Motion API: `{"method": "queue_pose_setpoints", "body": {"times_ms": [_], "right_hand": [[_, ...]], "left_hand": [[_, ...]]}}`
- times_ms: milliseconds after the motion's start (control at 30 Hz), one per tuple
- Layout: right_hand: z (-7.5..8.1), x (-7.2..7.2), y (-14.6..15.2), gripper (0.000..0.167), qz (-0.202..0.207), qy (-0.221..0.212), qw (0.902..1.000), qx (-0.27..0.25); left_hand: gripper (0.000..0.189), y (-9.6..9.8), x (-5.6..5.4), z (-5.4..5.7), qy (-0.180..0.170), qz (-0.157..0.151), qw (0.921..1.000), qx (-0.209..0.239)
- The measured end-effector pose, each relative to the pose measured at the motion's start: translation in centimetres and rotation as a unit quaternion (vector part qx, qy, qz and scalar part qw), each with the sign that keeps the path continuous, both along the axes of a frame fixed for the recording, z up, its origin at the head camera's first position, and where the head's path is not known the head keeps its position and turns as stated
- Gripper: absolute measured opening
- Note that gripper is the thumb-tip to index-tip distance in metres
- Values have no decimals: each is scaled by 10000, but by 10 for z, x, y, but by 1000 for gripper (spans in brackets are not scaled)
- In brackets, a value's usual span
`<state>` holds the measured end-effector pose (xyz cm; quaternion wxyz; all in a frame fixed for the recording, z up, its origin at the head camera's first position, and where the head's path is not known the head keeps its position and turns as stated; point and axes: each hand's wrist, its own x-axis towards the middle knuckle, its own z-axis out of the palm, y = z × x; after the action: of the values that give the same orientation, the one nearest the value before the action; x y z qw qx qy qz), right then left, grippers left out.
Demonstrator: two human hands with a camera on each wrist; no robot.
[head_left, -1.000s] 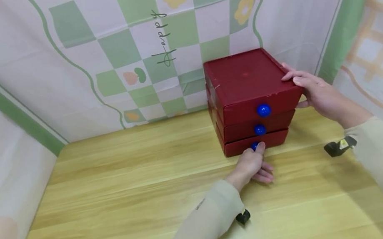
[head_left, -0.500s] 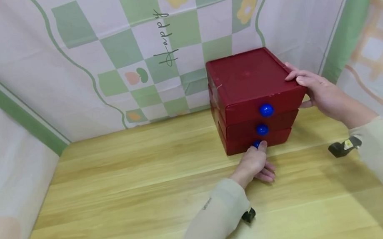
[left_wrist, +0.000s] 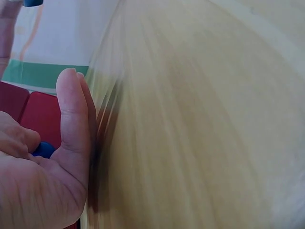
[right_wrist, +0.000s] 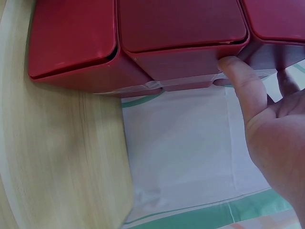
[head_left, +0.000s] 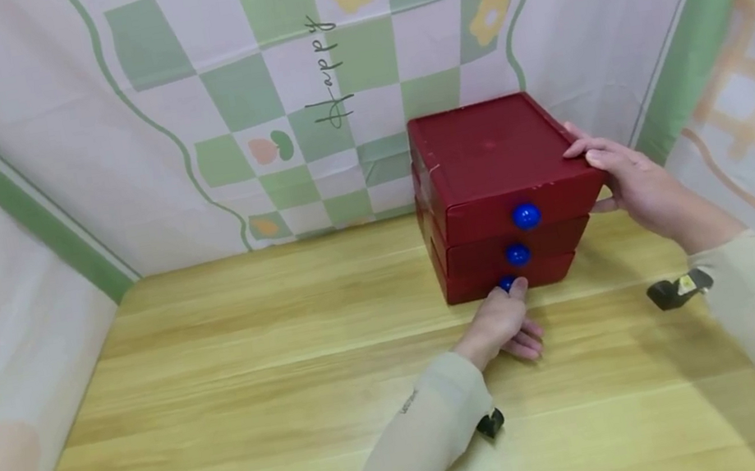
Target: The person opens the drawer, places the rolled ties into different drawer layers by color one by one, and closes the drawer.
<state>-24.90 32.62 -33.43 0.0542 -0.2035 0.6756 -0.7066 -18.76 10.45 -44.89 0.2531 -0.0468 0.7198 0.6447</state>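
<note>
A dark red three-drawer cabinet (head_left: 483, 151) stands on the wooden table, a blue ball knob on each drawer. My left hand (head_left: 497, 324) pinches the lowest blue knob (head_left: 506, 283) between thumb and forefinger, its other fingers stretched out just over the tabletop. Most of that knob (left_wrist: 44, 150) is hidden by the hand in the left wrist view. The bottom drawer (head_left: 548, 270) sits pushed in. At the cabinet's right side, my right hand (head_left: 639, 183) lays its fingers over the top edge. Its thumb (right_wrist: 243, 81) presses the side wall near the middle drawer.
Behind the cabinet hangs a green-and-white checked cloth (head_left: 333, 59) with printed flowers. More cloth walls close off the left and right sides. The wooden tabletop (head_left: 239, 392) stretches to the left and front. Clear tape (right_wrist: 128, 89) runs along the cabinet's side.
The bottom drawer, slightly pulled out a second ago, has slid back in with my left hand on its knob. My right hand has stayed on the cabinet. The view has shifted slightly.
</note>
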Motion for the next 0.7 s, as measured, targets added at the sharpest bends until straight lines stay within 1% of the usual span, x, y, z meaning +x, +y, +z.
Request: {"method": "queue_pose_setpoints", "body": {"times_ms": [200, 333, 500, 600, 700], "right_hand": [[2, 1, 1, 30, 1, -2, 10000, 42], [1, 0, 1, 31, -4, 1, 10000, 23], [0, -1, 0, 30, 3, 30, 9999, 121], [-1, -1, 0, 30, 23, 20, 10000, 70], [-2, -1, 0, 31, 2, 27, 10000, 54]], "left_hand": [[42, -1, 1, 2, 13, -21, 10000, 38], [42, -1, 1, 0, 52, -55, 10000, 63], [41, -2, 1, 0, -27, -58, 9999, 90], [43, -3, 0, 0, -43, -113, 9999, 69], [47, -4, -1, -1, 11, -189, 9998, 36]]}}
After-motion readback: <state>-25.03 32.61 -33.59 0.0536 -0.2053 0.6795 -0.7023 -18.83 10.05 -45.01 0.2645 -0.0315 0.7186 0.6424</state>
